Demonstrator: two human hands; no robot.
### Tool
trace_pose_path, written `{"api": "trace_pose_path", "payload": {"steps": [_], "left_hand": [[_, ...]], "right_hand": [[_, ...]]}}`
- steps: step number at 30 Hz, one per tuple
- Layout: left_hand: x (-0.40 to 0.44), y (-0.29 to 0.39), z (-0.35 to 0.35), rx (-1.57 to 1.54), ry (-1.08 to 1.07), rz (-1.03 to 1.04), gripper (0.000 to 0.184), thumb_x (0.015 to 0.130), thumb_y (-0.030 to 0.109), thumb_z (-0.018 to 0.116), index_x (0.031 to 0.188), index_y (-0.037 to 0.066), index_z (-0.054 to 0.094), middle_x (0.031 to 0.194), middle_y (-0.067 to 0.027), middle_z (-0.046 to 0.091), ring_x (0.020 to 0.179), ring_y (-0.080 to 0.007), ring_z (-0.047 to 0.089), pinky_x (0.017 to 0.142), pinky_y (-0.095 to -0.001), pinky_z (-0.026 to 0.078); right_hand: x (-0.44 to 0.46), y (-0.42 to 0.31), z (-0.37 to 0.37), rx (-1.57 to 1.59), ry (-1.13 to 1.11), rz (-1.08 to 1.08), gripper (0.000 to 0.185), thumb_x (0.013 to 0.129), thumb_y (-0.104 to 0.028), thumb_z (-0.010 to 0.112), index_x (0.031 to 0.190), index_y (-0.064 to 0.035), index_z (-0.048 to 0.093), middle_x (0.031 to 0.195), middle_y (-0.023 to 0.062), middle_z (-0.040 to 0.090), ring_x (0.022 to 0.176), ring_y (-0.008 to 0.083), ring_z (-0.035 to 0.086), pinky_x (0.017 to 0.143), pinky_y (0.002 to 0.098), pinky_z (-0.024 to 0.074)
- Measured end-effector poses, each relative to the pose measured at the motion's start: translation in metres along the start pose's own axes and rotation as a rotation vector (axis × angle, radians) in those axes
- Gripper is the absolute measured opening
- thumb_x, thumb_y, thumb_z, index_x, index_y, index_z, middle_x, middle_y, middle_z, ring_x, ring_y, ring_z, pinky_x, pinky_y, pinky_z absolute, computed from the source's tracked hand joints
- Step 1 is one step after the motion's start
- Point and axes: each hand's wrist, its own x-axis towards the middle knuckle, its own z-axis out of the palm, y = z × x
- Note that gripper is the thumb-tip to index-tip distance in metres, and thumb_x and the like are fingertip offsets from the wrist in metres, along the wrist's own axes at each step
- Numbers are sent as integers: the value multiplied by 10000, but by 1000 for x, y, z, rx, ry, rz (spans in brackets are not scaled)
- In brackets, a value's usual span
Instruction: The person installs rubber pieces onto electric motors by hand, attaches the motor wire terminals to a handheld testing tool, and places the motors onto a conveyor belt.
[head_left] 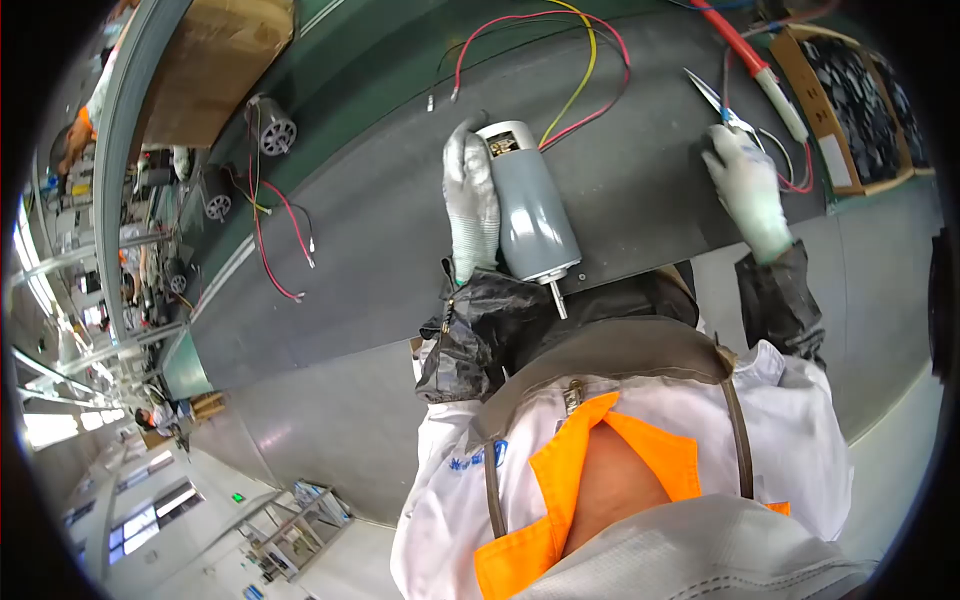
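Observation:
A grey cylindrical motor (532,210) lies on the dark bench, its metal shaft pointing toward my body. My left hand (470,205), in a whitish glove, is closed against the motor's left side, with the fingertips at its far end. Red and yellow wires (590,75) run from that end across the bench. At the right, my gloved right hand (745,185) is closed on the scissors (706,92) near their pivot; their blades point away to the upper left. The palm side of this hand is hidden.
A red-and-white tool (760,75) lies beside the scissors, near a cardboard box (838,150) of dark parts. More motors (272,125) with loose wires stand at the left on the green surface (325,100), by a large carton (215,70). Other people are in the far left background.

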Motion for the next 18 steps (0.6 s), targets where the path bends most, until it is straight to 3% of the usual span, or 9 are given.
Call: {"api": "trace_pose_path", "payload": {"steps": [1, 3, 5, 7, 8, 11, 14, 16, 18], "left_hand": [[-1, 0, 1, -51, -22, 10, 586, 1045, 492, 544, 1397, 29, 475, 1058, -138, 662, 841, -189, 680, 713, -324, 608], [0, -1, 2, -75, 0, 8, 559, 1057, 471, 526, 1389, 24, 475, 1059, -143, 663, 846, -190, 689, 712, -323, 616], [-1, 1, 3, -49, -8, 10, 542, 1062, 458, 519, 1385, 25, 473, 1058, -140, 665, 846, -189, 698, 708, -319, 621], [1, -3, 1, -57, -8, 14, 511, 1069, 426, 525, 1382, 25, 478, 1046, -123, 670, 840, -171, 696, 703, -306, 616], [3, -6, 0, -64, -8, 22, 515, 1068, 431, 526, 1383, 26, 479, 1044, -116, 670, 840, -162, 692, 706, -298, 612], [3, -7, 1, -61, -4, 28, 532, 1063, 455, 528, 1388, 36, 485, 1074, -95, 664, 852, -141, 681, 716, -284, 601], [3, -8, -2, -35, -40, 69, 513, 1068, 448, 520, 1385, 45, 492, 1088, -97, 661, 864, -141, 680, 722, -286, 600], [-1, 0, 4, 65, 22, 22, 424, 1090, 350, 447, 1337, 26, 566, 1345, -145, 573, 1184, -249, 577, 1020, -360, 467], [3, -4, 5, 78, 21, 21, 433, 1090, 361, 448, 1340, 28, 564, 1345, -145, 573, 1186, -250, 576, 1021, -363, 467]], "right_hand": [[-1, -13, -18, 267, -22, 86, 200, 924, -111, 655, 1108, -34, 659, 891, 155, 684, 735, 324, 654, 696, 420, 525], [3, -43, -57, 758, -70, 259, 231, 953, -99, 608, 1152, -4, 678, 897, 100, 717, 700, 232, 653, 675, 353, 524], [-4, -58, -92, 1153, -33, 252, 301, 962, -119, 604, 1233, 6, 642, 994, 64, 722, 732, 185, 671, 691, 290, 532], [-16, -60, -74, 1855, 500, 19, 407, 996, -191, 570, 1348, 14, 572, 1068, 130, 716, 736, 243, 701, 778, 298, 573], [-17, -58, -74, 2029, 551, -186, 407, 995, -190, 571, 1347, 13, 573, 1070, 130, 715, 740, 241, 701, 779, 297, 573], [-18, -66, -106, 2155, 377, -582, 406, 991, -187, 573, 1345, 12, 574, 1076, 131, 712, 752, 237, 699, 783, 296, 572], [-17, -75, -121, 2160, 318, -710, 406, 987, -184, 576, 1343, 11, 576, 1081, 131, 710, 764, 233, 698, 786, 294, 571], [-21, -79, -126, 2146, 309, -752, 406, 984, -182, 578, 1342, 10, 577, 1085, 131, 708, 772, 230, 697, 788, 292, 570], [-25, -79, -130, 2130, 308, -797, 406, 981, -180, 580, 1340, 10, 578, 1089, 132, 706, 780, 227, 696, 790, 291, 570]]}}
